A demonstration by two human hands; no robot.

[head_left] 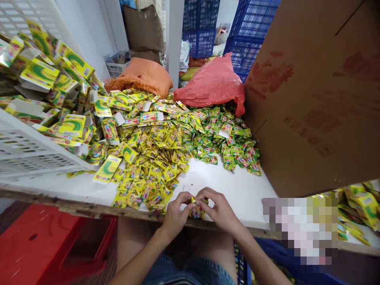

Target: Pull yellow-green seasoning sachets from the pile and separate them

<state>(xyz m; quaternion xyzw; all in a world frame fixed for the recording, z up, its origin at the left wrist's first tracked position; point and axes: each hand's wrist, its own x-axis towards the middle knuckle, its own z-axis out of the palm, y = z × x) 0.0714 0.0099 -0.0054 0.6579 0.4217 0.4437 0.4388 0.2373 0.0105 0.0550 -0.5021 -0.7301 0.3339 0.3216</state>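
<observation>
Near the front edge of the white table, my left hand point(177, 215) and my right hand point(219, 208) come together around a small yellow printed box point(197, 213). The fingertips of both hands pinch at its upper end, partly hiding it. To the left of my hands lies a heap of yellow sachets point(154, 174). Farther back on the right are green sachets point(208, 138). Yellow cartons point(74, 126) with white flaps are piled across the back and left.
A white plastic basket point(32, 148) lies tipped at left, spilling cartons. An orange sack point(142, 75) and a red sack point(212, 83) rest behind the heaps. A large cardboard box point(314, 99) walls off the right. A red stool point(35, 241) stands below left.
</observation>
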